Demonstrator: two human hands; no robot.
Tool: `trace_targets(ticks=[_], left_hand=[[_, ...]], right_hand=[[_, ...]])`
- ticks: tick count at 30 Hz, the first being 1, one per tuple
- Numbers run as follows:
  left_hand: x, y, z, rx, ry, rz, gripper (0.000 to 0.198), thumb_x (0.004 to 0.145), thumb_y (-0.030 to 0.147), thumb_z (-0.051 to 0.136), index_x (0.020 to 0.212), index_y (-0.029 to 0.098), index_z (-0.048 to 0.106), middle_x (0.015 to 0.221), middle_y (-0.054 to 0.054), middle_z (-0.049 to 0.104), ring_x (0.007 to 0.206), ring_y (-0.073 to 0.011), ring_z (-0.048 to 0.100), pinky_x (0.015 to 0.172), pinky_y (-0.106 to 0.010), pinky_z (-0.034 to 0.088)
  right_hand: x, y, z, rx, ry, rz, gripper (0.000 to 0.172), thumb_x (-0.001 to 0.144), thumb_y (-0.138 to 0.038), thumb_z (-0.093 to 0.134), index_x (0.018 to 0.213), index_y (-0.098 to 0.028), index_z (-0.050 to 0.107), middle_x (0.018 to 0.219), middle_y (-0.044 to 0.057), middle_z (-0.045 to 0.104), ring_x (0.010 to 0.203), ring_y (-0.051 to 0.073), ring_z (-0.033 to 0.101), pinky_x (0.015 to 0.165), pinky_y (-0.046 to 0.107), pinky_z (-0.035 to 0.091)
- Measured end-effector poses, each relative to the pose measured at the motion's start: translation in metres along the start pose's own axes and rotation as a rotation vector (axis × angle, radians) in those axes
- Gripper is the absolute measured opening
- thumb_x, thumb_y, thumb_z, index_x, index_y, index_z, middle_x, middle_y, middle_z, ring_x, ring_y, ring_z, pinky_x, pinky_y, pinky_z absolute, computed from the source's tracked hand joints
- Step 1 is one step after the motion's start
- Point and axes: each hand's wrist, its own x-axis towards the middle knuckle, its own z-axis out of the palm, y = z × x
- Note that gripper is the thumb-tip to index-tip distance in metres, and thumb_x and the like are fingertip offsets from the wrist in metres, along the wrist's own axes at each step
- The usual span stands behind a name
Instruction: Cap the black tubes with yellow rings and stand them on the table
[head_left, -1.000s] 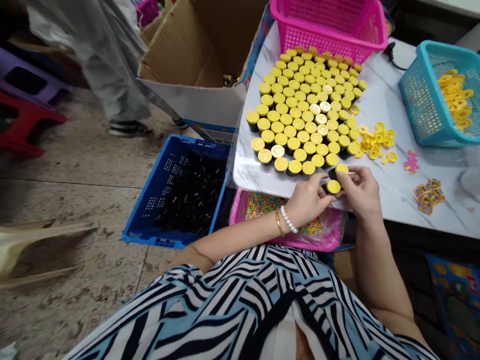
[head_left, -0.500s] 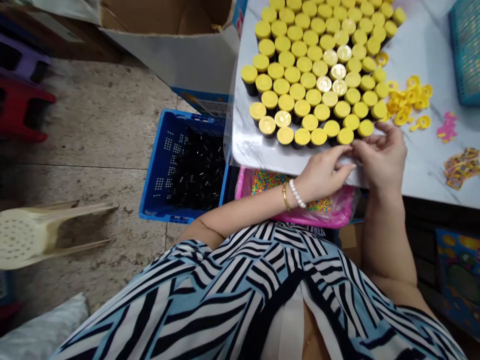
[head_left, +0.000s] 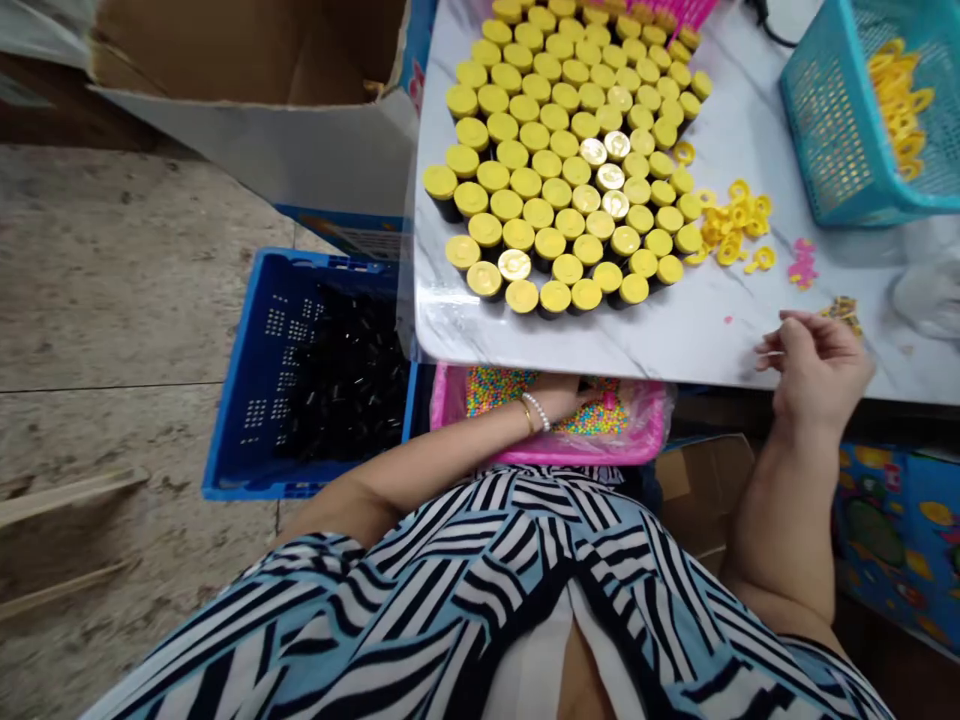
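Note:
My left hand (head_left: 559, 396), with a pearl bracelet at the wrist, reaches into a pink tray (head_left: 551, 457) of small multicoloured balls (head_left: 501, 388). Its fingers are partly hidden below the table edge, beside a dark shape and a small pink piece (head_left: 609, 400). Over the table's front right, my right hand (head_left: 817, 365) has its fingers loosely bent, with nothing visible in them. It is nearest to a small pile of printed pieces (head_left: 846, 312). Many black tubes with yellow caps (head_left: 555, 295) stand packed together on the white table (head_left: 675, 340).
Loose yellow ring pieces (head_left: 733, 225) and a pink figure (head_left: 802, 263) lie right of the tubes. A teal basket (head_left: 832, 130) holds more yellow pieces. On the left stand a blue crate (head_left: 236, 400) of black parts and a large cardboard box (head_left: 247, 140).
My left hand has gone from the table edge down into the pink tray. My right hand has moved right, away from the capped tubes. The view has shifted right.

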Motion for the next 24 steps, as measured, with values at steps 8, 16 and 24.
trace_targets(ticks=[8, 16, 24], left_hand=[[-0.014, -0.009, 0.008, -0.033, -0.209, 0.059, 0.039, 0.087, 0.019, 0.074, 0.126, 0.015, 0.071, 0.12, -0.009, 0.075, 0.109, -0.0215, 0.069, 0.099, -0.032, 0.054], [-0.024, -0.005, -0.004, 0.044, -0.266, 0.109, 0.038, 0.092, 0.028, 0.068, 0.129, 0.021, 0.071, 0.126, -0.008, 0.072, 0.115, -0.0219, 0.066, 0.103, -0.032, 0.053], [-0.03, 0.008, 0.01, 0.116, -0.279, 0.184, 0.028, 0.099, 0.021, 0.052, 0.114, 0.016, 0.075, 0.134, -0.016, 0.064, 0.11, -0.0246, 0.068, 0.096, -0.035, 0.055]], right_hand=[[0.018, 0.009, 0.005, -0.026, 0.054, -0.197, 0.028, 0.079, -0.022, 0.061, 0.101, -0.012, 0.074, 0.071, 0.002, 0.062, 0.057, 0.014, 0.064, 0.052, 0.03, 0.056], [-0.003, 0.013, 0.015, -0.002, 0.02, -0.133, 0.024, 0.082, -0.026, 0.063, 0.098, -0.012, 0.074, 0.071, 0.003, 0.063, 0.053, 0.013, 0.061, 0.048, 0.029, 0.052], [0.006, 0.014, 0.006, -0.073, 0.034, -0.137, 0.022, 0.085, -0.053, 0.069, 0.094, -0.034, 0.072, 0.081, 0.002, 0.07, 0.067, 0.02, 0.063, 0.062, 0.046, 0.056]])
